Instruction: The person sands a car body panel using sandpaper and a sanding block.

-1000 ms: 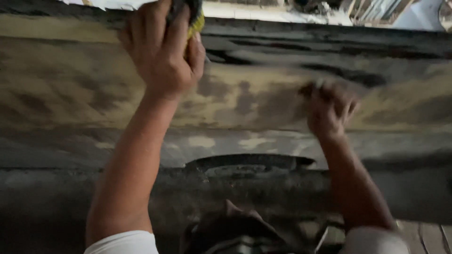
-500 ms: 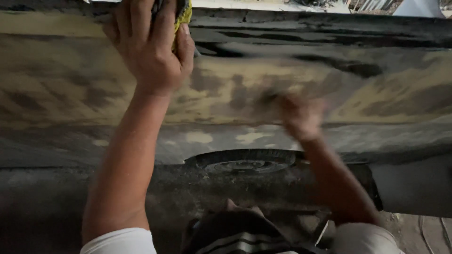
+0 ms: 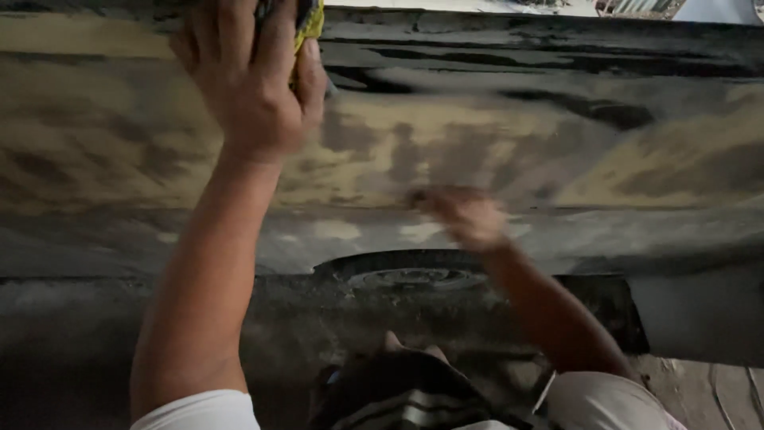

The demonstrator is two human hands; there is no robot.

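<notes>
Right hand (image 3: 465,216) (blurred) on horizontal car panel (image 3: 557,135).

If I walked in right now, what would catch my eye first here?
Probably the big dark car body panel filling the view, blotched with yellowish filler patches. The left hand is raised against its upper part, clutching a yellow and dark cloth. The right hand, blurred, presses on the panel's middle, just above the wheel.
</notes>
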